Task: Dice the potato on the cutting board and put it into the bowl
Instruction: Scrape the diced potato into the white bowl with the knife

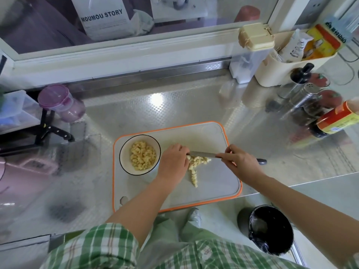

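Note:
An orange-rimmed white cutting board (213,183) lies on the steel counter. On its left part stands a white bowl (124,152) with a dark rim, holding many pale potato dice. More diced potato (196,164) lies in a small heap and a trail in the board's middle. My right hand (239,162) grips a knife (202,153) by its dark handle, the blade lying flat over the heap and pointing left. My left hand (172,162) is cupped against the heap's left side, fingertips at the blade's tip.
Sauce bottles (334,123), shakers and a cream caddy (281,68) crowd the counter's back right. A knife rack (44,131) and purple jar (60,101) stand at the left. A black bin (272,230) sits on the floor below the counter edge.

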A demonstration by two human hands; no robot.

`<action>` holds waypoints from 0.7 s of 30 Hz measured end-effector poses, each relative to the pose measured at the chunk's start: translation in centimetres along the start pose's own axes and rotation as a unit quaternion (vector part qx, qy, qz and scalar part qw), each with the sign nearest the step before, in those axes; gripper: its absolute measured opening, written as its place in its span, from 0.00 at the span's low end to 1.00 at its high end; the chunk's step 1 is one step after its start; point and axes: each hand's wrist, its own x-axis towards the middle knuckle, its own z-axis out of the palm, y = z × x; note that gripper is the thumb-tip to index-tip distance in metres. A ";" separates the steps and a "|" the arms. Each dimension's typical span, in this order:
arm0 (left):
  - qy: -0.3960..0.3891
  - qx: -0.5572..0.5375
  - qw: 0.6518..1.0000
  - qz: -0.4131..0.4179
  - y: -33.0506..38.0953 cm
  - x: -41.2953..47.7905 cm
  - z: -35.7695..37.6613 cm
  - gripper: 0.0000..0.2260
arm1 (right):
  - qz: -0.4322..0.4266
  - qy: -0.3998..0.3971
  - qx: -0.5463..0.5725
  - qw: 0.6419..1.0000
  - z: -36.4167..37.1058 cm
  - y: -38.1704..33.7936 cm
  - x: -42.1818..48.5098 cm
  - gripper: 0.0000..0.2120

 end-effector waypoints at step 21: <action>0.009 -0.442 0.709 -0.550 -9.1 -6.2 -4.1 0.18 | 0.283 0.014 0.356 0.890 2.4 -10.6 -0.1 0.02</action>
